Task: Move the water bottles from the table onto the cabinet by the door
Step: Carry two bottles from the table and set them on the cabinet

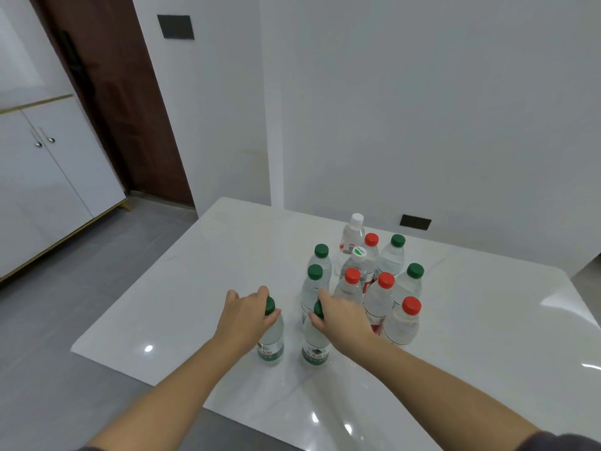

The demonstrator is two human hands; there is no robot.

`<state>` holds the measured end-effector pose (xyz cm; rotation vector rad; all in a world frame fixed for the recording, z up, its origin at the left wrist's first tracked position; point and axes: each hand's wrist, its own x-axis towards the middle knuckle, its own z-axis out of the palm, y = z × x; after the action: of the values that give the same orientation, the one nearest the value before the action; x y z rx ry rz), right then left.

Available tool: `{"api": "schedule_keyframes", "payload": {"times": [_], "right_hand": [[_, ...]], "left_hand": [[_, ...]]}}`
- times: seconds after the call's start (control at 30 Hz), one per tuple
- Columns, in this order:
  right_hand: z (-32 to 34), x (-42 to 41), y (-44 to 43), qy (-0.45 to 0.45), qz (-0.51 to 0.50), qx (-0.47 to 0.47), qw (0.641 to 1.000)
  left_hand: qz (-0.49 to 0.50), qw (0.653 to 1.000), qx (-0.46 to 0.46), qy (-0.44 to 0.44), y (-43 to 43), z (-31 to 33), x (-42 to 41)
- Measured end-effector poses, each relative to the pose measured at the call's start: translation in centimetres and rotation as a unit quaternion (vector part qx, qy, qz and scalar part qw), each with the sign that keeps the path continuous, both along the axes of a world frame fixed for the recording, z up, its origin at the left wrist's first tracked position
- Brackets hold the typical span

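Several clear water bottles with green, red and white caps stand clustered on the glossy white table (201,255). My left hand (244,315) grips the neck of a green-capped bottle (271,343) at the front left of the cluster. My right hand (340,317) grips the neck of another green-capped bottle (314,348) just to its right. Both bottles stand upright on the table. Behind them are more green-capped bottles (313,284) and red-capped bottles (403,323). The white cabinet (48,177) stands at the left, beside the brown door (123,102).
Grey tiled floor (107,255) lies between the table's left edge and the cabinet. White walls rise behind the table, with a dark panel (175,26) high up and a dark socket plate (415,222) near the table's far edge.
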<state>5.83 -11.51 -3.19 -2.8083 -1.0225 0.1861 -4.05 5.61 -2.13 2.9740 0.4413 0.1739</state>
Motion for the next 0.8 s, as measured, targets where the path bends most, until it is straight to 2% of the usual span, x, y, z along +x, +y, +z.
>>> {"api": "schedule_keyframes", "payload": {"times": [0.07,0.2,0.3,0.4,0.53,0.73,0.8], "right_hand": [[-0.1,-0.3,1.2,-0.008,0.004,0.003,1.0],[-0.2,-0.2,2.0,0.002,-0.047,0.027,0.999],[-1.1,-0.6,1.5,0.029,-0.104,0.093,0.99],[-2.7,-1.4,1.1,0.057,-0.137,0.202,0.968],[-4.9,-2.0,1.4,0.192,-0.174,0.356,0.898],[-8.2,-1.8,1.8,0.277,-0.177,0.434,0.839],[-9.5,-1.5,1.7,0.283,-0.172,0.444,0.832]], "left_hand": [[0.005,0.999,-0.044,-0.004,0.8,-0.2,-0.6],[0.022,0.978,-0.205,-0.031,1.6,-1.5,-0.6],[0.063,0.935,-0.339,-0.088,1.5,-3.5,-0.8],[0.107,0.885,-0.439,-0.114,0.7,-5.4,-1.3],[0.142,0.845,-0.502,-0.121,-0.3,-8.3,-1.4],[0.196,0.814,-0.531,-0.128,-0.6,-12.6,-0.9],[0.216,0.8,-0.544,-0.128,-0.7,-14.1,-0.9]]}}
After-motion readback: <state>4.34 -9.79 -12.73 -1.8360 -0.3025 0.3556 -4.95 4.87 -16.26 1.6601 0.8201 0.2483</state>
